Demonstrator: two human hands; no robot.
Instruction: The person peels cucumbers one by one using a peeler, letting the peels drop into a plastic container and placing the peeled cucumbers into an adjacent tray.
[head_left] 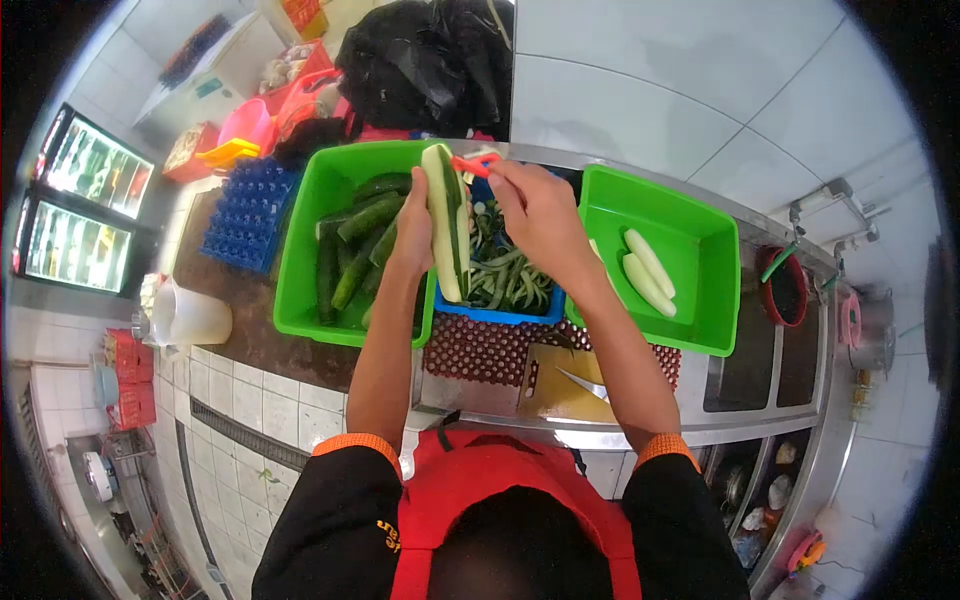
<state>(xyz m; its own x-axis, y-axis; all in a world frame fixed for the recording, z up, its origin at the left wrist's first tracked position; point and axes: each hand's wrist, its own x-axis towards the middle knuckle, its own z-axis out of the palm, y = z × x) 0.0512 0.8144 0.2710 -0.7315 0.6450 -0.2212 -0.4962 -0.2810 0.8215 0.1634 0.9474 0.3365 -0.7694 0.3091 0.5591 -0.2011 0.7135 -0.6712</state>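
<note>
My left hand (413,232) is closed round a long, partly peeled cucumber (446,225), held upright with pale flesh and a dark green strip of skin showing. Pinched in my right hand (540,212) is a red-handled peeler (474,164), close to the cucumber's upper end. Below the cucumber, a blue basket (500,315) holds green peelings (510,278). Several unpeeled cucumbers (367,218) lie in the green bin (290,270) on the left. Another green bin (712,285) on the right contains peeled, pale cucumbers (648,284).
A knife (584,384) lies on a yellow cutting board (550,385) by the counter's front edge, beside a perforated red-brown mat (465,345). A blue egg tray (247,215) and a white jug (192,314) stand left. Sink basins (740,375) are at right, below a tiled wall.
</note>
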